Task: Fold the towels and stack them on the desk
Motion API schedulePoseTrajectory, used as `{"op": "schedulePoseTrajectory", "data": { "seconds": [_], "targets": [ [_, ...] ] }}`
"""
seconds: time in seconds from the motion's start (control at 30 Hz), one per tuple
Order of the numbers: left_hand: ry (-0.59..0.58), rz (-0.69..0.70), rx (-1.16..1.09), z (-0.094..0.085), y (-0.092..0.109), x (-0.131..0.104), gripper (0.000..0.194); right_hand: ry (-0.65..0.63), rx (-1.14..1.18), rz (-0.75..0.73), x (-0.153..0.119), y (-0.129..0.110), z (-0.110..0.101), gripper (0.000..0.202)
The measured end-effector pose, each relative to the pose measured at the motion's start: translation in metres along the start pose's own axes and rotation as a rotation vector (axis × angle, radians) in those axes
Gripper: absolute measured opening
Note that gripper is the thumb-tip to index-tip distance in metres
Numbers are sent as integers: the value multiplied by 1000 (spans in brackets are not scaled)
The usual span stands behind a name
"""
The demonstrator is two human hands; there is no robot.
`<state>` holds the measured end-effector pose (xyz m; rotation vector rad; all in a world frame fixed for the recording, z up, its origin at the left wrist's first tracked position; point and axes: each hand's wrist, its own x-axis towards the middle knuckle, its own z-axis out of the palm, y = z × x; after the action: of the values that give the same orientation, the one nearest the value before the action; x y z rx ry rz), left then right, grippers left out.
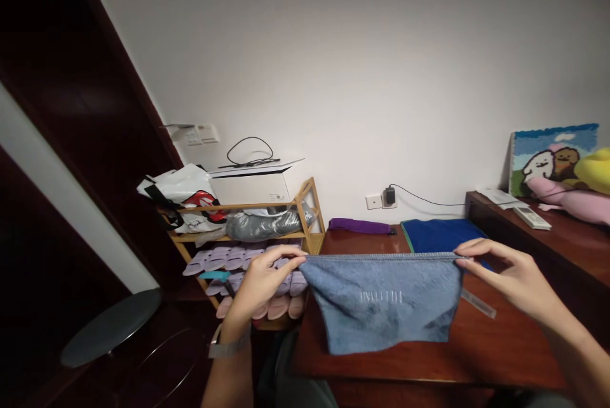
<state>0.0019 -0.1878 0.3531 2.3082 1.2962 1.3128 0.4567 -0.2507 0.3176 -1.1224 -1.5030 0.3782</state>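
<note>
"What are the hands holding?"

"The left hand (267, 278) and right hand (517, 274) are pinching opposite top corners of a grey-blue embroidered towel (381, 316), which is hanging in front of a reddish-brown wooden table (508, 347)."

"How far along is it?"

"Seemingly midway: the top edge is stretching straight, but the lower part is drooping, not lying flat yet. Whether it is touching the table, I cannot tell."

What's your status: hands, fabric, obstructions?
Left hand, right hand pinching top corners. Blue fabric stretched taut between. Purple bundle, dark-blue cloth lie beyond, apparently not blocking.
</note>
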Motion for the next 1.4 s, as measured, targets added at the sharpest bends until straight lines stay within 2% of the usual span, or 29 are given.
{"op": "schedulePoseTrajectory", "data": {
  "seconds": [0.07, 0.17, 0.27, 0.33, 0.43, 0.53, 0.6, 0.67, 0.77, 0.83, 0.9, 0.97, 1.1, 1.3, 1.4],
  "targets": [
    [-58, 28, 35, 8, -8, 5, 21, -25, 10, 57, 5, 10, 3, 45],
    [-139, 80, 82, 29, -27, 19, 21, -109, 36, 156, 20, 40, 13, 53],
    [-175, 144, 143, 52, -50, 44, 23, -216, 22, 205, 47, 76, 28, 61],
    [-177, 182, 191, 62, -61, 66, 24, -224, -28, 211, 68, 92, 39, 60],
    [-87, 245, 274, 64, -64, 93, 27, -140, -71, 158, 96, 98, 50, 56],
    [64, 323, 344, 57, -56, 92, 32, -63, -87, 73, 104, 89, 51, 49],
    [136, 336, 388, 60, -54, 67, 37, -82, -116, 16, 93, 89, 50, 43],
    [173, 294, 431, 76, -61, 24, 41, -153, -154, -29, 68, 100, 52, 37],
    [138, 203, 452, 122, -88, -57, 43, -283, -180, -16, 12, 141, 67, 30],
    [53, 137, 443, 157, -112, -108, 43, -377, -211, 43, -32, 176, 81, 25],
    [-42, 90, 427, 185, -132, -148, 41, -454, -291, 93, -72, 207, 95, 19],
    [-90, 57, 422, 203, -145, -175, 38, -500, -374, 108, -103, 226, 104, 17],
    [-107, 27, 407, 211, -153, -199, 35, -532, -516, 43, -134, 232, 108, 21],
    [-75, 49, 384, 208, -148, -206, 32, -573, -687, -75, -146, 220, 102, 27],
    [-113, 29, 396, 208, -142, -205, 30, -608, -714, -62, -149, 218, 101, 25]
  ]
}}
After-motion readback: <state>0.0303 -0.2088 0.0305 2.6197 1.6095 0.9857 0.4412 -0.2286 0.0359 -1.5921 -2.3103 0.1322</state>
